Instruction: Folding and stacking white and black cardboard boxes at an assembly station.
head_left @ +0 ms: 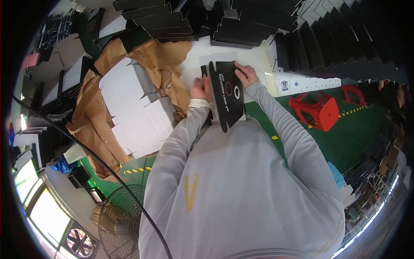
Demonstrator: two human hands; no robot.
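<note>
A black printed cardboard box, with a ring design on its face, is held in front of my body at the table edge. A narrow black flap or side panel stands up along its left. My left hand is closed at the box's left side, its fingertips partly hidden by that panel. At the far right corner my right hand grips the box's edge, thumb and fingers bent. Beyond the box, a pale flat piece lies on the white table.
To the left, a stack of white cardboard blanks rests on crumpled brown paper. Black cardboard pieces are stacked along the back, with more black trays at the right. Red stools stand on the green floor. A wire fan is behind left.
</note>
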